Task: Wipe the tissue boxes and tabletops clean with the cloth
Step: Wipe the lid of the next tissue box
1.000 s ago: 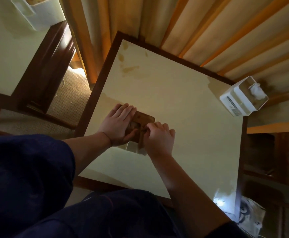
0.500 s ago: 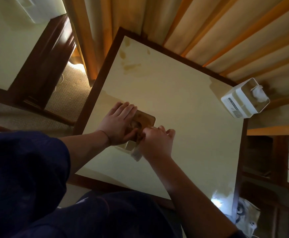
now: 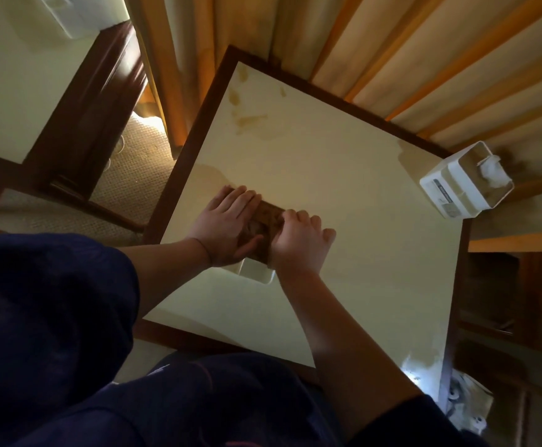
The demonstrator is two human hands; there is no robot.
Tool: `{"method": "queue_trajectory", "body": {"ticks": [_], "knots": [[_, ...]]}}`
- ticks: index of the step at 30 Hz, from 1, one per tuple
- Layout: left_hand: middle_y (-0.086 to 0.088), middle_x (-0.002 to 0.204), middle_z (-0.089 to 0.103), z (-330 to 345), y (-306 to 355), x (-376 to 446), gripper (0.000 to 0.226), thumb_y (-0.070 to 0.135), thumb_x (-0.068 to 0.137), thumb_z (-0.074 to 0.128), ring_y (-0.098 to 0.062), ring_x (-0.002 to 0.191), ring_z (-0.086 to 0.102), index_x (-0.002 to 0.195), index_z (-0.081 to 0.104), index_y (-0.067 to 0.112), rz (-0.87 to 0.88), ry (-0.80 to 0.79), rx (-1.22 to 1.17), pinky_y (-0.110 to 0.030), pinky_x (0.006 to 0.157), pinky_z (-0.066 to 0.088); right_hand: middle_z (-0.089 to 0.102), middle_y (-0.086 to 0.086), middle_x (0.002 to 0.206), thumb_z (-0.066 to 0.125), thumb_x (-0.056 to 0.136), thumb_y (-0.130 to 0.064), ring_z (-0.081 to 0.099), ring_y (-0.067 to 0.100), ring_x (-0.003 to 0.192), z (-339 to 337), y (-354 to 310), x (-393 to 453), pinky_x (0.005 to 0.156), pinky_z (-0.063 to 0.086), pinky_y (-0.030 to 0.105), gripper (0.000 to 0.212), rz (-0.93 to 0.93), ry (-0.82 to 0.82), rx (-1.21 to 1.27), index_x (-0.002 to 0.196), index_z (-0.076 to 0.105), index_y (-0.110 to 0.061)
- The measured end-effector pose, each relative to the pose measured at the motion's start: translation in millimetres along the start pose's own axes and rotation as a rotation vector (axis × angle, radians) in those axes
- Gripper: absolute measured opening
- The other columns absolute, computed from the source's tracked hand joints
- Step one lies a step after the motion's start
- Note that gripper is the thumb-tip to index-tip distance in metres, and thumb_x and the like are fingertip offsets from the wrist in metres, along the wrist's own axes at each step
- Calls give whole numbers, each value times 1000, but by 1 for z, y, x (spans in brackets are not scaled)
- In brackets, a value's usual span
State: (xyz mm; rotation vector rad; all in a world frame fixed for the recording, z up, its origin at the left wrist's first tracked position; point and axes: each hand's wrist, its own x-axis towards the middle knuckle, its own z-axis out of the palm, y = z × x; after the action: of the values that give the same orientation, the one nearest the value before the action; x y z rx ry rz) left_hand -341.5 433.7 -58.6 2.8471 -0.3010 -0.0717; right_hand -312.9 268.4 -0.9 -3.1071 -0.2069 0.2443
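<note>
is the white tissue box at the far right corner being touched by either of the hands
No, the white tissue box stands alone; the left hand and right hand are on the brown cloth.

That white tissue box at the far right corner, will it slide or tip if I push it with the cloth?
The white tissue box looks like thin plastic, so probably light and likely to slide on the smooth tabletop. It overhangs the corner, so a push outward may tip it off.

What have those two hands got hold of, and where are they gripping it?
A white tissue box with a brown cloth over it. The left hand lies flat on its left end; the right hand curls over the right end.
</note>
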Motion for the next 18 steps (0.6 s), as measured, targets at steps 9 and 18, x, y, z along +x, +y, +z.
{"method": "queue_trajectory", "body": {"ticks": [9,18], "knots": [[-16,157,44,1,2,-2,84,64,100,30,-36,150,34,158,35,3,1,-4,11,-51,128,17,67,-4,86,78,77,-18,65,26,88,12,4,-53,74,39,40,13,-155,-83,49,80,67,-25],[-10,164,31,-15,-6,-1,118,92,80,41,-30,155,23,162,21,9,55,-105,-40,-44,131,5,66,1,102,50,92,-35,63,27,87,7,25,-59,54,54,36,26,-246,-32,119,99,70,-21]]}}
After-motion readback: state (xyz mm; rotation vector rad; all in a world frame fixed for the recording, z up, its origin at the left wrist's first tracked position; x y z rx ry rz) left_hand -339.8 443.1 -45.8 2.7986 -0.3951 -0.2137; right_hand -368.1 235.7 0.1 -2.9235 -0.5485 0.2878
